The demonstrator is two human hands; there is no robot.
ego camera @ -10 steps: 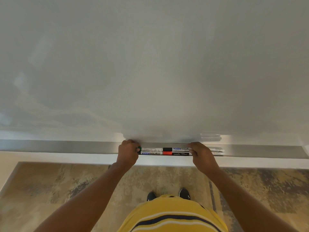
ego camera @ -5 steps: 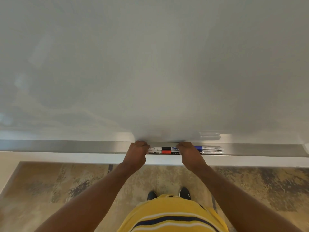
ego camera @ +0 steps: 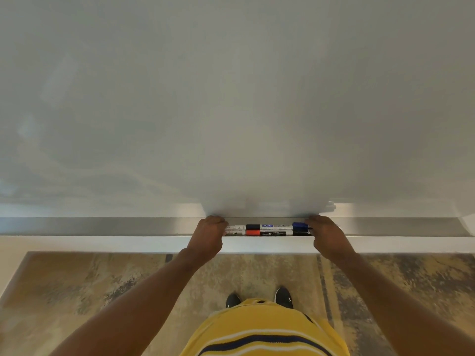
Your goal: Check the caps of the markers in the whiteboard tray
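While both hands sit at the ends of the markers in the tray, left hand curls over one end, right hand pinches the blue cap by its fingertips; probably mid cap-check, next a firm squeeze inward

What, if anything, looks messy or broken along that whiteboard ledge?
Nothing stands out. The markers lie in two neat rows in the tray, between the left hand and right hand. No loose cap or spill shows; hands hide the ends.
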